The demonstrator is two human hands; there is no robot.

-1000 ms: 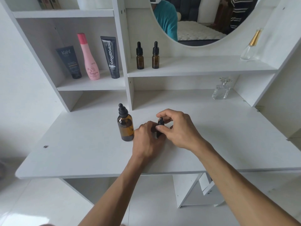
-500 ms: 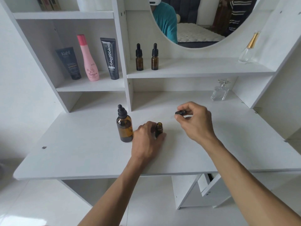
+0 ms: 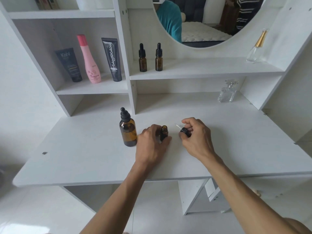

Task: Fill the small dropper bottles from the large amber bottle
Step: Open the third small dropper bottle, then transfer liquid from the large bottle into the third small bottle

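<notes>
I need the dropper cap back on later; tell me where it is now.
The dropper cap is pinched in the right hand, just right of the open small bottle.

On the white desk top (image 3: 84, 149), the large amber glass dropper bottle (image 3: 128, 130) stands left of the small open amber bottle (image 3: 164, 132). The left hand (image 3: 152, 146) wraps that small bottle; the right hand (image 3: 195, 137), just right of it, holds the black dropper cap (image 3: 184, 130). Behind, on the white shelf (image 3: 202, 70), two small capped amber dropper bottles (image 3: 142, 59) stand side by side.

Left hand (image 3: 152, 142) curled low; right hand (image 3: 195, 137) pinching, fingers bent.
</notes>
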